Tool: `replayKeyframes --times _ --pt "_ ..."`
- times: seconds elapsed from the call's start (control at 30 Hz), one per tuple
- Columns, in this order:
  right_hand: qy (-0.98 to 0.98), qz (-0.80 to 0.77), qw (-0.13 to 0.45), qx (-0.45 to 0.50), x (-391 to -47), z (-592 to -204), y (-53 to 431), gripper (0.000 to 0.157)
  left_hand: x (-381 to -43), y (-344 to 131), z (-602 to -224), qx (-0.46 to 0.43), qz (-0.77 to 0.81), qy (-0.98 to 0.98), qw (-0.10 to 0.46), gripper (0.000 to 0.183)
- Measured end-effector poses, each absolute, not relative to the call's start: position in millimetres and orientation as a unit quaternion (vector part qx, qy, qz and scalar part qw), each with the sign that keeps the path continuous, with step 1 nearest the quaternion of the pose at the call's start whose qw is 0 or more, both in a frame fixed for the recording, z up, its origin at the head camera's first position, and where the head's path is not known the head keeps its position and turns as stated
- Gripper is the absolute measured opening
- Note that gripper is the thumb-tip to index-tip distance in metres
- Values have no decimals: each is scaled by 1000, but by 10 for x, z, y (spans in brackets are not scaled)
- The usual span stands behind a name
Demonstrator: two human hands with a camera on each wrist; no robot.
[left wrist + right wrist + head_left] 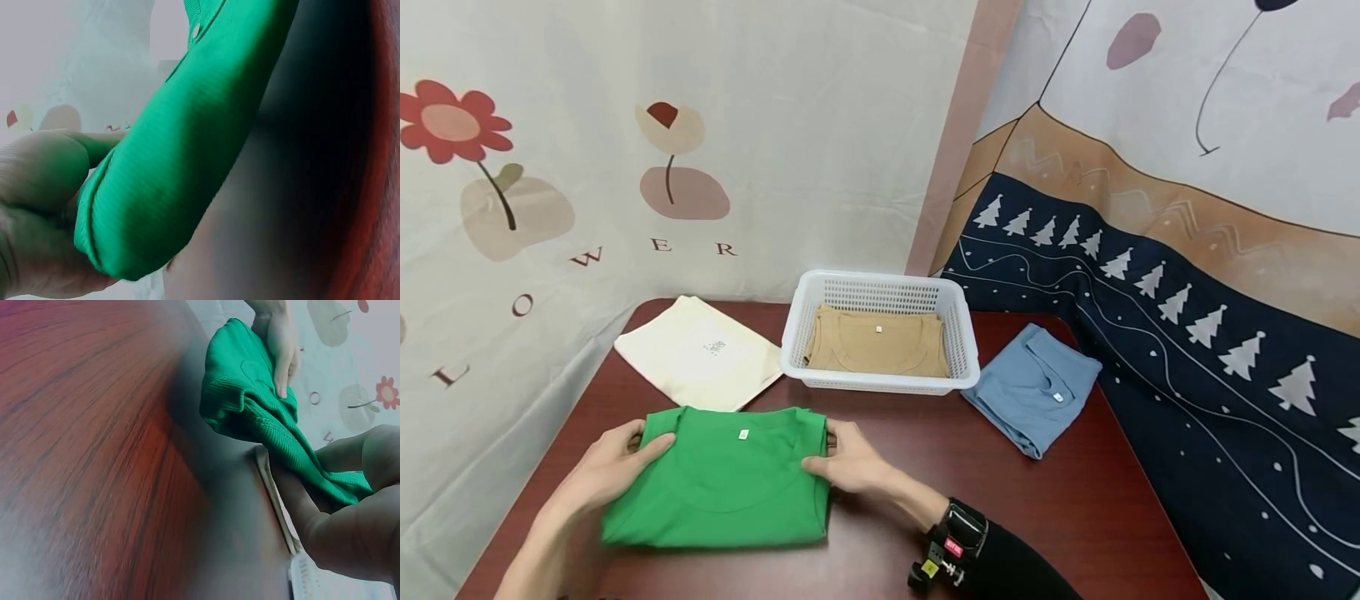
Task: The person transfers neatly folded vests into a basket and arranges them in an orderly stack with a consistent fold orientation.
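Both hands hold a folded green T-shirt (722,483) by its two sides, neckline and small white label facing up. My left hand (613,462) pinches the left side, thumb on top. On the other side, my right hand (853,458) pinches the edge with its thumb over the cloth and fingers underneath. From the right wrist view, the green T-shirt (250,394) is raised above the table, both hands gripping it. In the left wrist view the green T-shirt (169,162) bulges at its fold beside the left palm (44,181).
A white perforated basket (880,384) at the table's back holds a folded tan T-shirt (872,337). A folded cream garment (707,354) lies left of it, partly behind the green one. To the right is a folded blue T-shirt (1037,387). Printed curtains hang behind the brown table (1000,500).
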State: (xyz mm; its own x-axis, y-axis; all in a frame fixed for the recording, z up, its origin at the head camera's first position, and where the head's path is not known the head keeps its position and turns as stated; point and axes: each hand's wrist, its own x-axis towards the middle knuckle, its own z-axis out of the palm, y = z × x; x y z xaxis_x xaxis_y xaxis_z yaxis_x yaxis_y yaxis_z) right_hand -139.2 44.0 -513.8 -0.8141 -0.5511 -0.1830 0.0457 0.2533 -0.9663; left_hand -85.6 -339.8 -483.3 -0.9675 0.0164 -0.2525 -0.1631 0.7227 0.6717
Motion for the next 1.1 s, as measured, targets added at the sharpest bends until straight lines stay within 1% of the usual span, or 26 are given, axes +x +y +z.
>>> replayKeyframes --times 0.3,0.77,1.1 --pt "741 -601 256 -155 -1403 -5039 759 50 -887 -3127 -4752 -15 421 901 102 49" --pt "750 -604 202 -178 -1441 -4882 1253 53 -1086 -2658 -4674 18 426 904 34 33" --pt "752 -612 188 -158 -1455 -4768 1542 53 -1170 -2398 -4697 38 467 883 20 30"
